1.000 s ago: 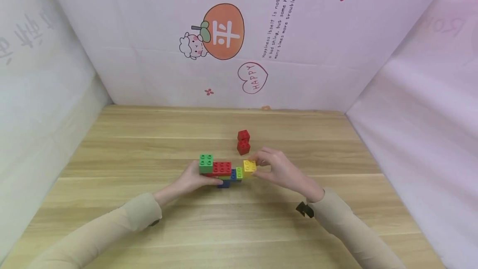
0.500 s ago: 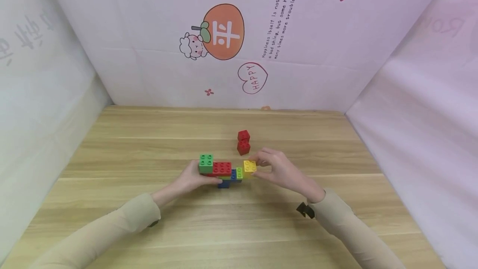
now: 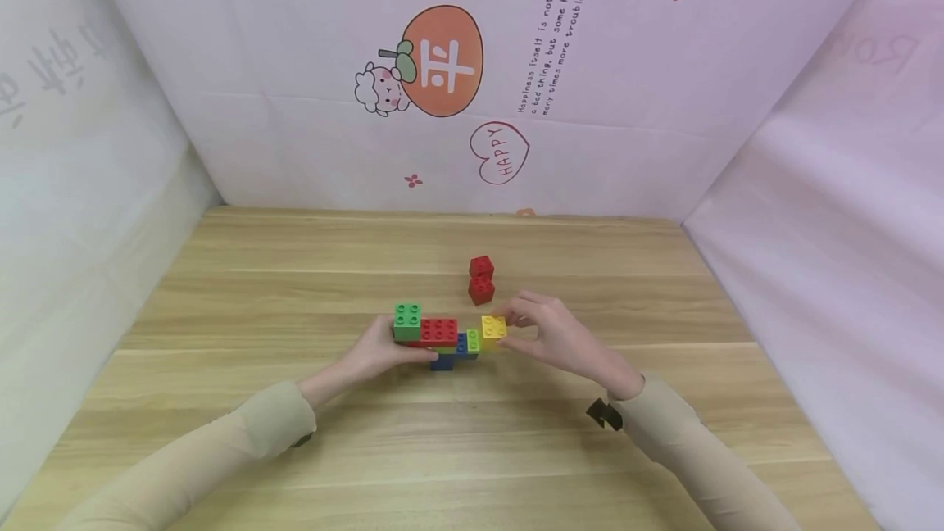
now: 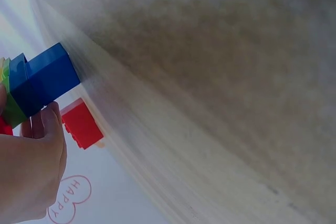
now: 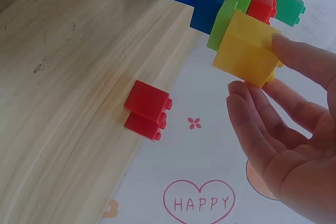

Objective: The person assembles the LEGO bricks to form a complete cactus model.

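Observation:
In the head view my left hand [image 3: 376, 351] grips a built-up stack of toy building bricks. A green brick [image 3: 407, 320] tops its left end, beside a long red brick [image 3: 438, 332]. Blue bricks [image 4: 44, 74] form the underside, and a narrow lime brick [image 5: 223, 23] lies towards the right end. Between thumb and fingers my right hand [image 3: 556, 334] pinches a yellow brick [image 5: 249, 45], studs up, close against the lime brick. Whether those two are joined I cannot tell. The left palm hides part of the stack.
Two red bricks [image 3: 482, 290] stand touching on the wooden table [image 3: 332, 449], just beyond the hands. White printed cloth [image 3: 310, 138] rises behind the table, with more white cloth along both sides.

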A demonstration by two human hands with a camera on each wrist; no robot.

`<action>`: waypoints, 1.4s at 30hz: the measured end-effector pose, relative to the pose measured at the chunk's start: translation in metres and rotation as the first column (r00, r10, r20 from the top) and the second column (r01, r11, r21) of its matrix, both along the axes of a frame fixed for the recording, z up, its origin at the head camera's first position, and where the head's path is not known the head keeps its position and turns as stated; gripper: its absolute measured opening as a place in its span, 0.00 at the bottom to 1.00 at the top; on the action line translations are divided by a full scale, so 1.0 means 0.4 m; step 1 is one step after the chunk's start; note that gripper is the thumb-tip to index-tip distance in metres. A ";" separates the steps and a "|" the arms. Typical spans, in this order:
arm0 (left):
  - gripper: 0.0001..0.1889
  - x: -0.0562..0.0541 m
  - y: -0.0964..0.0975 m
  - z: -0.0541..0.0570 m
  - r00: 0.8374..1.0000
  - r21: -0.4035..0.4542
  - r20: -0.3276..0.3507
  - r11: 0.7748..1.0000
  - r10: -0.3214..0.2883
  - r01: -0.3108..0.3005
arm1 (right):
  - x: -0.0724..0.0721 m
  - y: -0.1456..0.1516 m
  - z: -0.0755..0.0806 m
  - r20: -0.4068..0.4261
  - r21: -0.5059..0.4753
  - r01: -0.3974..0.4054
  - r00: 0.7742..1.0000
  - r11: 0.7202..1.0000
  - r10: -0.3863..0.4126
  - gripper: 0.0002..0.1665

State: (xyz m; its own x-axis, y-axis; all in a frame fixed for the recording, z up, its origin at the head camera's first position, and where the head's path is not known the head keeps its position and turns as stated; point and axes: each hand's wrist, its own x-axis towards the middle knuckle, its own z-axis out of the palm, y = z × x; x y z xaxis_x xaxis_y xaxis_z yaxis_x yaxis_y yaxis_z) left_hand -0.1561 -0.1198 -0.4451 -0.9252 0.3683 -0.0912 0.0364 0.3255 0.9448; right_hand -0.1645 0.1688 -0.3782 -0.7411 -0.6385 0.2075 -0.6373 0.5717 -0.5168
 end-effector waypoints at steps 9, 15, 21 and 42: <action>0.27 0.003 -0.006 0.013 1.000 -0.039 0.015 0.999 0.027 -0.027 | -0.022 0.000 0.012 -0.074 -0.094 -0.011 0.997 0.996 0.004 0.12; 0.30 0.002 -0.010 0.017 0.998 -0.078 0.025 0.996 0.055 -0.053 | -0.059 -0.006 0.011 -0.008 -0.104 0.045 0.999 0.994 -0.046 0.08; 0.32 0.001 -0.014 0.019 0.997 -0.085 0.034 0.994 0.074 -0.071 | -0.101 -0.009 -0.013 0.064 -0.094 0.112 0.992 0.989 -0.106 0.11; 0.35 0.010 -0.030 0.036 0.997 0.009 0.057 0.999 0.047 -0.048 | -0.211 -0.033 -0.110 0.209 0.068 0.258 0.941 0.964 -0.267 0.23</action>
State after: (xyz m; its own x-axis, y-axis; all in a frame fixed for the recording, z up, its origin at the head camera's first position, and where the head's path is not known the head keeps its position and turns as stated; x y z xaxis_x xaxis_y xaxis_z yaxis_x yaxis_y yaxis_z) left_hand -0.1523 -0.1320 -0.4307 -0.9351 0.3253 -0.1409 -0.0329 0.3161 0.9482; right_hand -0.2488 0.1556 -0.4221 -0.9076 -0.4199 0.0041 -0.3387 0.7264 -0.5980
